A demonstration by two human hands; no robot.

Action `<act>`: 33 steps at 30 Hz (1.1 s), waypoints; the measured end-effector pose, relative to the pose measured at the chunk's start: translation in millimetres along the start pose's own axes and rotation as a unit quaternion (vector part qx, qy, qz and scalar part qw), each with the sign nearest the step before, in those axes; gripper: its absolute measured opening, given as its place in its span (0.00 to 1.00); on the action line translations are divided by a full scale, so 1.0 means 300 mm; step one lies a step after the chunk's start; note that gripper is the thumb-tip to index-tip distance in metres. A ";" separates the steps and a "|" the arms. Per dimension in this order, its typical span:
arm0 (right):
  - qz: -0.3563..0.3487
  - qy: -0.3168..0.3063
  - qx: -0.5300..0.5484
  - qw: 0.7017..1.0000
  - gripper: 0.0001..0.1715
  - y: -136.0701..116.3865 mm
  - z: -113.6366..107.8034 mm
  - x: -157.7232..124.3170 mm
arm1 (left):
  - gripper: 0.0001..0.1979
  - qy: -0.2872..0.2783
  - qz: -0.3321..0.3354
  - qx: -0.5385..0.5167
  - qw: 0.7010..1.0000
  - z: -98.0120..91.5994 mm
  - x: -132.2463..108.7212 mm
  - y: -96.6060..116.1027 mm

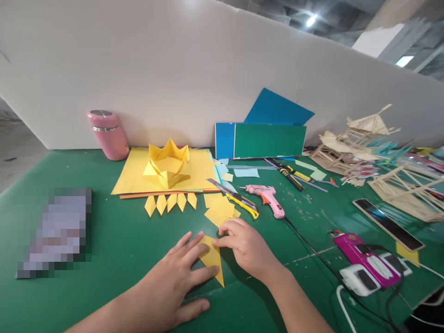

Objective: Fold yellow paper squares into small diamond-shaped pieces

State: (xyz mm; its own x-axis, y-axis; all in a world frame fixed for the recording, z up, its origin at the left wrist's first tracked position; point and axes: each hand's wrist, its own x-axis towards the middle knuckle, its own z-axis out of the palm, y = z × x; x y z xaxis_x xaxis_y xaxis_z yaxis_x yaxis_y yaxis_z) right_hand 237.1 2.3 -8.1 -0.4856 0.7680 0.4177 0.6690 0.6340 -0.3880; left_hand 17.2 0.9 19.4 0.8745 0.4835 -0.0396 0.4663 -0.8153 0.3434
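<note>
A piece of folded yellow paper [214, 252], kite-shaped with a long point toward me, lies on the green table. My left hand [183, 273] rests flat across its left side, fingers spread and pressing it down. At the paper's upper right edge, the thumb and bent fingers of my right hand [244, 243] pinch together; the fingertips partly hide that corner. Just beyond my hands is a loose pile of small yellow paper squares [219, 208]. A row of several folded yellow paper pieces [161, 204] lies farther left. Behind them, a yellow folded paper ring with pointed petals [167, 162] stands on yellow sheets [130, 178].
A yellow utility knife [239, 199] and a pink glue gun [265, 196] lie beyond my right hand. The glue gun's cord runs to a magenta power strip [367, 259]. A pink flask [109, 136], green board [270, 140], wooden stick models [350, 148] and pliers [291, 178] are farther back.
</note>
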 end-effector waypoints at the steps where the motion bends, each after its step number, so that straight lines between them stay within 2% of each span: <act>1: 0.006 0.006 0.007 1.000 0.21 -0.001 0.001 0.001 | 0.23 0.002 0.003 -0.001 1.000 0.001 -0.001 -0.001; 8: 0.006 -0.019 0.007 1.000 0.24 -0.017 0.012 0.017 | 0.24 0.026 0.011 -0.001 1.000 0.006 -0.001 -0.002; 11: 0.034 0.011 0.011 0.999 0.24 -0.011 0.006 0.012 | 0.24 0.015 0.006 0.006 1.000 0.009 -0.003 0.000; 15: 0.087 0.057 0.032 0.994 0.19 -0.008 -0.012 0.009 | 0.24 0.035 0.003 0.009 0.999 0.022 -0.009 -0.004; 20: 0.134 0.012 0.057 0.989 0.06 -0.031 -0.013 0.018 | 0.29 0.055 0.012 0.004 0.998 0.026 -0.010 -0.009; 26: 0.169 -0.005 0.052 0.984 0.06 -0.050 0.014 0.022 | 0.32 0.040 0.012 0.008 0.999 0.017 -0.007 0.000; 33: 0.213 0.022 -0.037 0.976 0.06 -0.085 0.058 0.030 | 0.37 0.114 0.002 -0.017 0.993 0.066 -0.024 -0.009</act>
State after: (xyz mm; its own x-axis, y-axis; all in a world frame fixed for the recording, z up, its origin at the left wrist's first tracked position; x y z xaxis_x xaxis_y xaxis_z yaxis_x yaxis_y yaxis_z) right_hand 205.8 -5.3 -8.8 -0.1299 0.9548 0.2672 0.8446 0.2477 -0.4747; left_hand 12.3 -6.6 0.2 0.8218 0.5425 0.1742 0.4538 -0.8081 0.3755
